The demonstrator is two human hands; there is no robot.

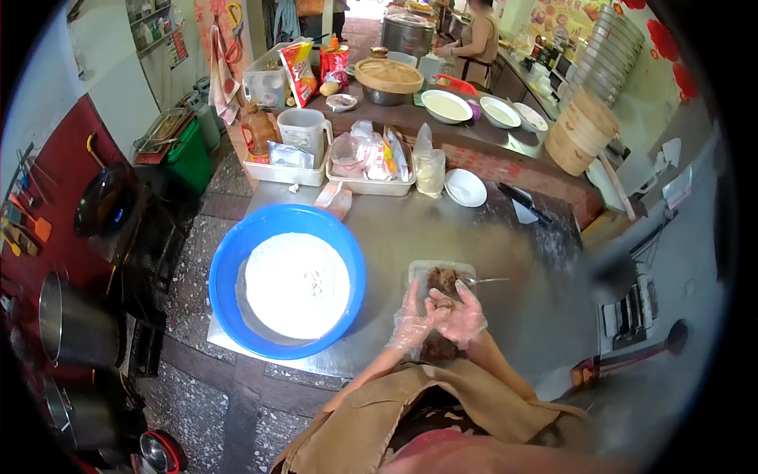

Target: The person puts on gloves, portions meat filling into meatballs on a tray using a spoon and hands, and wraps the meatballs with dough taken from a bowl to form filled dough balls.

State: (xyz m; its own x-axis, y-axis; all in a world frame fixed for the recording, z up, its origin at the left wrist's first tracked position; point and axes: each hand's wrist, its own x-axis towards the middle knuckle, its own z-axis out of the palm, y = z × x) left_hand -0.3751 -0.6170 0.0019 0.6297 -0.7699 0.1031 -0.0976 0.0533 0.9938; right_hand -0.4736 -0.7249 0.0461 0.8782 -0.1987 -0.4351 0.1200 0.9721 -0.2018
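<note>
Both my hands wear clear plastic gloves and meet over the near side of the metal table. A small lump of brown filling (pixel 445 304) lies between them. My left hand (pixel 414 322) has its fingers pointing up and presses against the lump from the left. My right hand (pixel 464 317) is palm up, curled around the lump from the right. Just beyond them stands a clear plastic container (pixel 416 269) of brown filling, with a metal utensil handle (pixel 491 280) sticking out to the right. More brown filling (pixel 439 346) shows below my wrists, partly hidden.
A big blue basin (pixel 223 251) of white powder (pixel 294 280) stands at the left. Farther back are a white bowl (pixel 466 188), a knife (pixel 527 204) and trays of bags (pixel 371 186). Bamboo steamers (pixel 583 130) stand at the right. Another person (pixel 478 39) works in the background.
</note>
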